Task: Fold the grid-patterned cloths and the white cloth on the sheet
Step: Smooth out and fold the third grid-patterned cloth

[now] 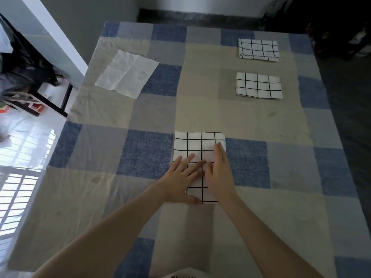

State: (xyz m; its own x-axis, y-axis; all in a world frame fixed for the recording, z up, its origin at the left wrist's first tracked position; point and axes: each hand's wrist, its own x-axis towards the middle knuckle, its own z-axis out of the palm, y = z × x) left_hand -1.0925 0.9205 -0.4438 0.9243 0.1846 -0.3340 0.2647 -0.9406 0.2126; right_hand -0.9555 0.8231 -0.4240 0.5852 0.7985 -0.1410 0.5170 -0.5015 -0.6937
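1. Plain white square cloth (126, 74), creased: lies flat and unfolded, far left of the blue, grey and beige checked sheet (100, 153), well apart from the rest. Likely left for last; not yet done.

2. Your left hand (181, 177): grip open, palm down, fingers spread on the near half of item 3. Prob. pressing the layers so the fold stays put.

3. White cloth w/ black grid lines (197, 145), folded to a tall rectangle: near centre of sheet, directly in front of you. Stacked edges show at the far right corner. Flat, no bulges.

4. Your right hand (219, 173): grip open, flat on the cloth's right side, just beside the left hand. Smoothing, I'd judge.

5. Two folded grid-patterned cloths, mid right (259, 85) and far right (258, 49): neat rectangles, apart from each other. Look finished; parked out of the way.
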